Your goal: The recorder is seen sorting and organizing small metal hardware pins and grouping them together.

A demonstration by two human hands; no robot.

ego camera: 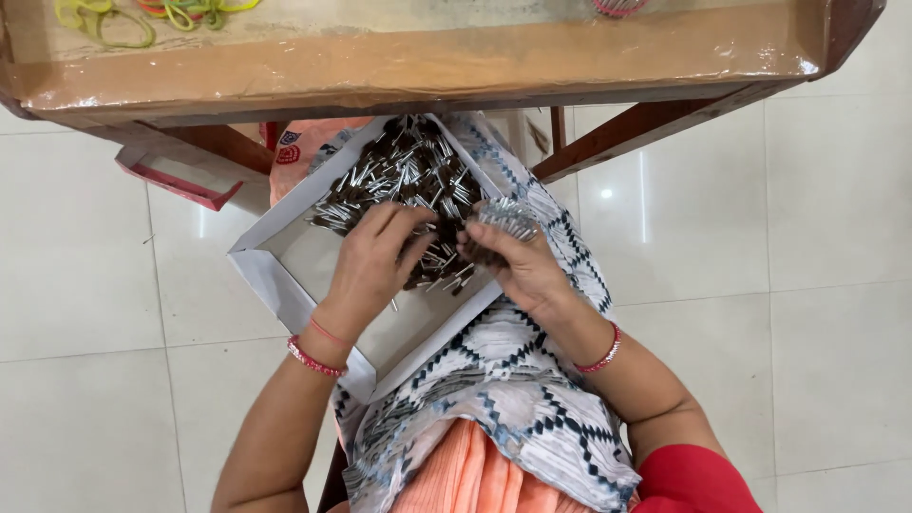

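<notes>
I see a shallow white cardboard tray (285, 275) balanced on the lap, tilted, resting on a patterned black-and-white cloth (513, 380), piled at its far end with small dark pieces with silver tips (408, 171). Left hand (370, 261) is down in the pile, fingers curled and pinching at a few pieces, can't tell exactly how many. Right hand (518, 266) is clenched around a gathered bundle of the same pieces (503, 218), silver ends fanned up, just over the tray's right edge. Risks as I judge them: tray has no firm support, a knee shift could slide the pile to the low corner or tip it onto the tiled floor (807, 237); bundle sits past the rim, so a loose grip drops pieces onto cloth; wooden table edge (427, 66) near above, little headroom
</notes>
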